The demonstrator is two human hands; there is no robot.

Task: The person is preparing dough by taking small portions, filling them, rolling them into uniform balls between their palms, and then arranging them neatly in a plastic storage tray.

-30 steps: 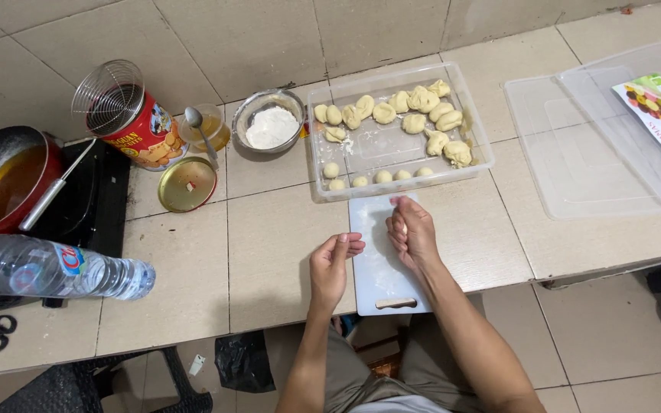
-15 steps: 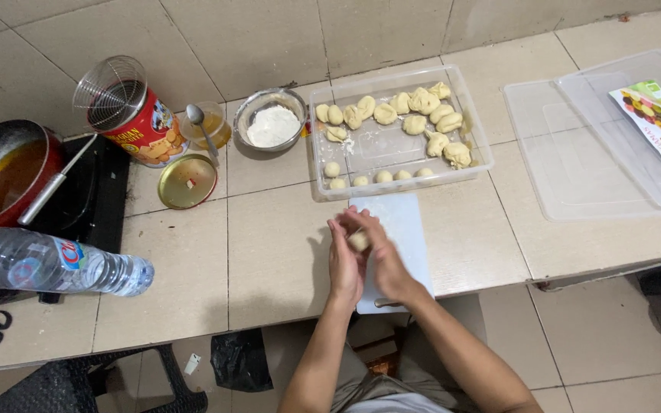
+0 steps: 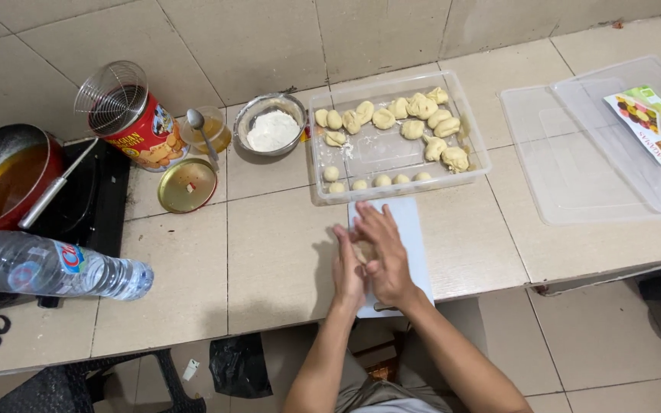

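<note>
Both hands pressed palm to palm, left hand (image 3: pixel 348 269) under right hand (image 3: pixel 382 252), above white cutting board (image 3: pixel 413 237); clear tray (image 3: pixel 392 149) of dough pieces just beyond.

The scene is lit evenly and fairly brightly from above. A soft shadow is cast left of the hands (image 3: pixel 369 260) onto the tiled counter (image 3: pixel 269 252). Mild glare is seen on the clear lids (image 3: pixel 575 168) (right edge). Focus is sharp; slight wide-angle bending is noticed at the corners.

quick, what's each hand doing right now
Left hand: flat, palm pressed against the right over the white board; contents hidden.
Right hand: flat, pressed on the left; contents hidden.
</note>
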